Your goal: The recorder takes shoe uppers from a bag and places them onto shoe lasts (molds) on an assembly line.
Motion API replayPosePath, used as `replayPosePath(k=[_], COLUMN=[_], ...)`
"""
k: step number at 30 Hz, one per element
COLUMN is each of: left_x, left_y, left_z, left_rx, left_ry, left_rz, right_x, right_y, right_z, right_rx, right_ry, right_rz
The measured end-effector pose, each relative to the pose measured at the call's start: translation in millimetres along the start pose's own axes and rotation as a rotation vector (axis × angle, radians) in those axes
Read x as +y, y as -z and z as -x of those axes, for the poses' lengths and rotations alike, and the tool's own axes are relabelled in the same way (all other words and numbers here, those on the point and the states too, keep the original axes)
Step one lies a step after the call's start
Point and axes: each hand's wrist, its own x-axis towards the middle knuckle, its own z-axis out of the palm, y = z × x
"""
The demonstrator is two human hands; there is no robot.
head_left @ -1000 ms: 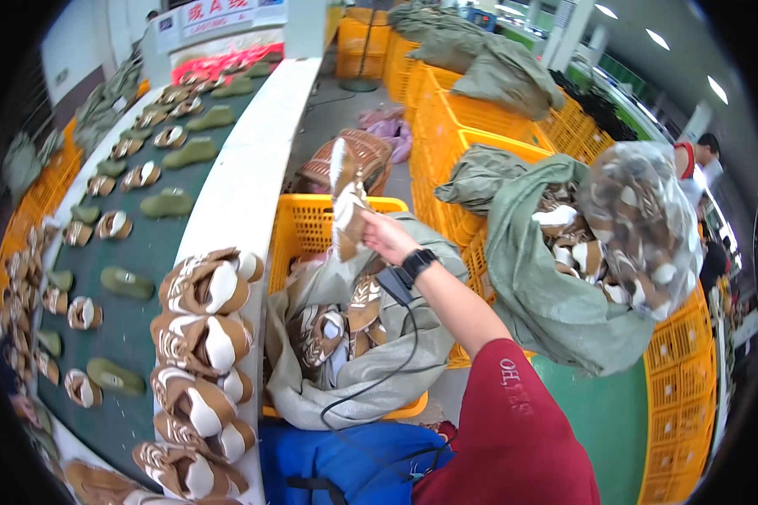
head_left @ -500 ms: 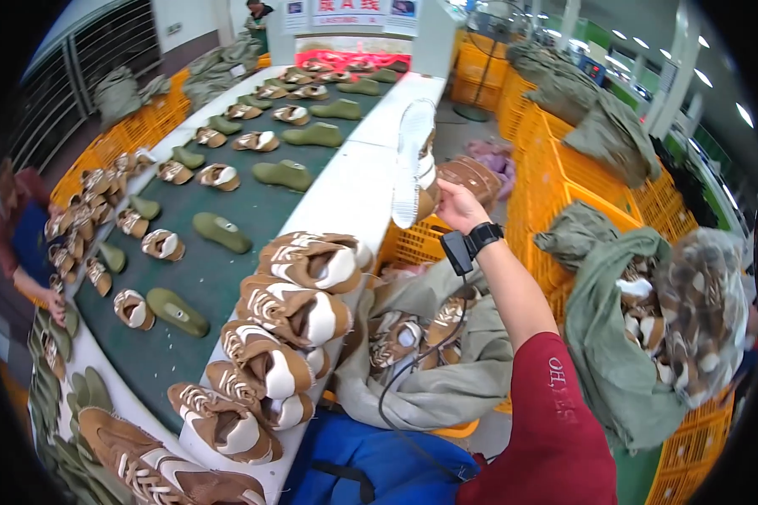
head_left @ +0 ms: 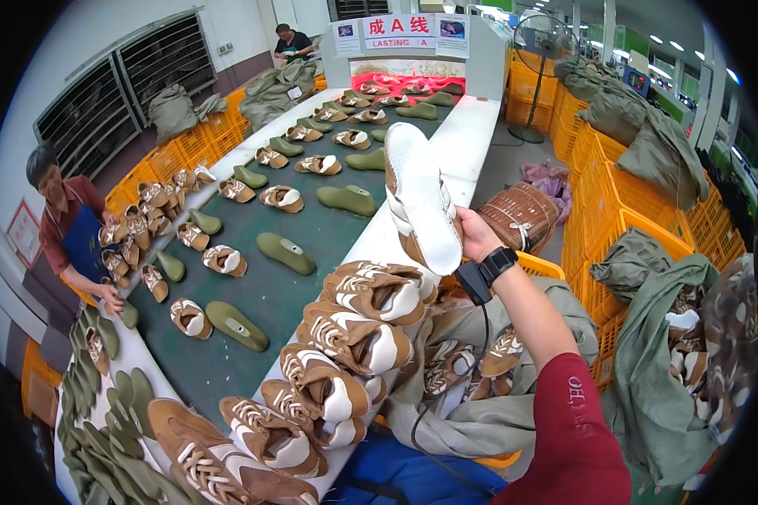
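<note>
My right hand [head_left: 477, 235] is closed around the heel end of a brown shoe [head_left: 425, 198], its white sole turned toward me. The shoe is held up above the white edge of the conveyor. My left hand is out of view. A large brown shoe [head_left: 210, 459] with white laces shows at the lower edge; what supports it is hidden. Beside it, a row of brown and white shoes [head_left: 345, 358] stands along the conveyor's near right edge. On the green belt [head_left: 253, 353], more shoes lie among green shoe lasts [head_left: 237, 326].
A co-worker [head_left: 67, 219] at the left touches a green last. Many lasts [head_left: 122, 429] crowd the left ledge. At right are orange crates [head_left: 632, 181], a wicker basket [head_left: 518, 215] and a grey-green cloth-lined crate of shoes [head_left: 556, 307]. A fan [head_left: 531, 84] stands farther back.
The shoe in my right hand has turned, so its white sole now faces me more fully. The view has shifted left, bringing more of the co-worker into sight.
</note>
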Motion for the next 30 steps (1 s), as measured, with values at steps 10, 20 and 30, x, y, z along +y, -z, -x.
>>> replayPosePath(k=[10, 20, 30], left_x=[18, 9, 16], left_y=[-5, 9, -6], left_z=[-7, 0, -6], left_rx=[0.034, 0.062, 0.014], left_ry=[-0.112, -0.048, 0.094], left_rz=[0.597, 0.572, 0.631], right_x=[0, 74, 159], right_y=[-43, 37, 264], right_z=[8, -38, 108], right_rx=[-0.069, -0.025, 0.592], right_ry=[0.24, 0.171, -0.119], right_rz=[0.216, 1.943, 1.849])
